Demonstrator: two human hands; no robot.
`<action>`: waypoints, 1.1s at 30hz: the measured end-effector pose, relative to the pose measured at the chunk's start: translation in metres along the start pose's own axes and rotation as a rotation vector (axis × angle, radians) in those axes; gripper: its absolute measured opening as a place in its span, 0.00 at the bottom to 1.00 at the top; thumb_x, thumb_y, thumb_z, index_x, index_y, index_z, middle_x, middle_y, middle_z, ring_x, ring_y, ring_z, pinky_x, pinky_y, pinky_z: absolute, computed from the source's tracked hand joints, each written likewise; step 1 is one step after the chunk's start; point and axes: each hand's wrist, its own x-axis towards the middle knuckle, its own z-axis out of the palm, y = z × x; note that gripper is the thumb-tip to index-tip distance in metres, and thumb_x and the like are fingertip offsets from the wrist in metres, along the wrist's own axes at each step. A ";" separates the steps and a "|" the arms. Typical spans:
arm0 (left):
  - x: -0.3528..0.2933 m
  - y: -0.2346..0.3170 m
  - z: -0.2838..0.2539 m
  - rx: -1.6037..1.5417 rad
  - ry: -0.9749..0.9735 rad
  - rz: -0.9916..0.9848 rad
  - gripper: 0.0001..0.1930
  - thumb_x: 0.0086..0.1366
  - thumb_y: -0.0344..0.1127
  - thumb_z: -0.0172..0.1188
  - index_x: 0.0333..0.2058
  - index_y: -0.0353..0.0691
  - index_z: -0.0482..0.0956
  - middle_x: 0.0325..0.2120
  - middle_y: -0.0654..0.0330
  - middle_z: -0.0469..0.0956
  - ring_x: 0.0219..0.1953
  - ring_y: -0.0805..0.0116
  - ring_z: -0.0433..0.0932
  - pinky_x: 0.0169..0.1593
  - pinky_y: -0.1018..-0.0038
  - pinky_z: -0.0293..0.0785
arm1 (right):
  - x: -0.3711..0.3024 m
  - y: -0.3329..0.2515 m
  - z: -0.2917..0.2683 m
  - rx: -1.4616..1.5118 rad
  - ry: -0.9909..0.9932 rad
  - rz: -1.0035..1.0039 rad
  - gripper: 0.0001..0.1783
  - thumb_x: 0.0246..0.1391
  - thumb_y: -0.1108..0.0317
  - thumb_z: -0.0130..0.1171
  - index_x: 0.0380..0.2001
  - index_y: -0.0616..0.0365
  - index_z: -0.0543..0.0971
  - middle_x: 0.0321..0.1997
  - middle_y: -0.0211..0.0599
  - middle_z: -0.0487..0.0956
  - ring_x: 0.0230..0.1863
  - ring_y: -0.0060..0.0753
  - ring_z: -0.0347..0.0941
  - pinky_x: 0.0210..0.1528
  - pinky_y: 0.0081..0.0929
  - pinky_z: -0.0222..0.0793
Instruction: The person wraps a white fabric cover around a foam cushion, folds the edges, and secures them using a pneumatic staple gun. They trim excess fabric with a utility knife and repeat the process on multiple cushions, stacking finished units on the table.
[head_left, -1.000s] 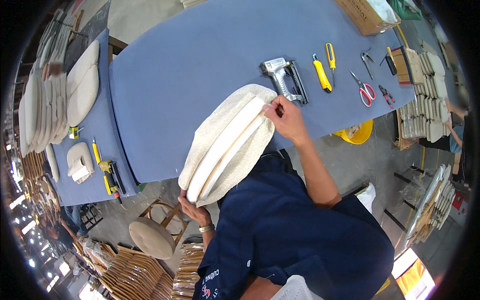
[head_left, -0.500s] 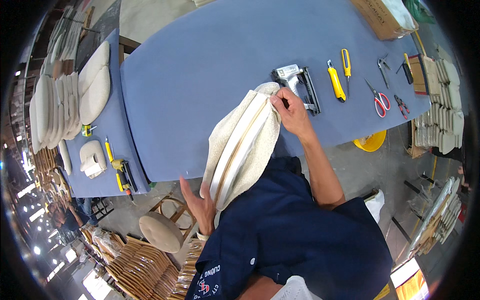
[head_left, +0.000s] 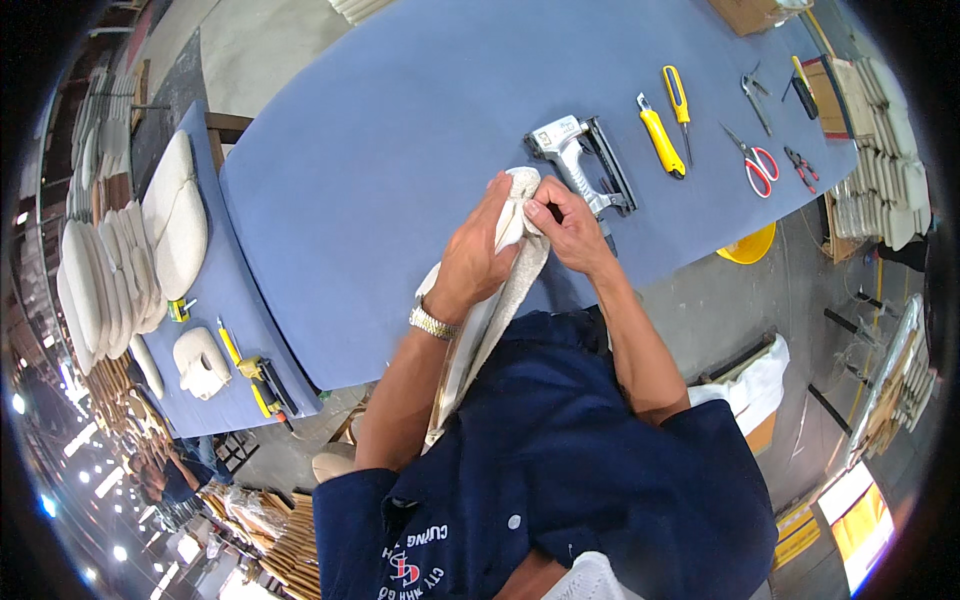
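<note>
An upholstered seat pad (head_left: 515, 295) stands on edge against my body at the table's near side, with cream fabric around a pale core. At its far end my left hand (head_left: 478, 250) presses on the fabric, thumb on one side and fingers on the other. My right hand (head_left: 570, 228) pinches gathered fabric at the same end, thumb against forefinger. Just beyond my right hand, a silver and black staple gun (head_left: 568, 150) lies on the blue-covered table (head_left: 400, 130). The pad's left face is mostly hidden behind my left hand and forearm.
Right of the staple gun lie a yellow utility knife (head_left: 660, 140), a screwdriver (head_left: 676, 95), scissors (head_left: 752, 165) and pliers (head_left: 801, 170). A cardboard box (head_left: 745, 14) sits at the far edge. On the left side table (head_left: 255, 300) are cushions (head_left: 175, 205) and another staple gun (head_left: 262, 382).
My left hand has moved from the pad's near lower end up to its far end and now grips the fabric there. The pad has turned more edge-on; my right hand keeps its pinch.
</note>
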 end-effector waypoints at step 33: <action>0.029 -0.013 0.008 -0.270 -0.241 -0.126 0.33 0.81 0.50 0.40 0.73 0.30 0.53 0.74 0.36 0.50 0.78 0.49 0.47 0.77 0.62 0.44 | -0.028 0.029 0.026 0.377 0.232 0.107 0.15 0.71 0.64 0.54 0.29 0.52 0.65 0.29 0.17 0.62 0.33 0.13 0.56 0.35 0.19 0.56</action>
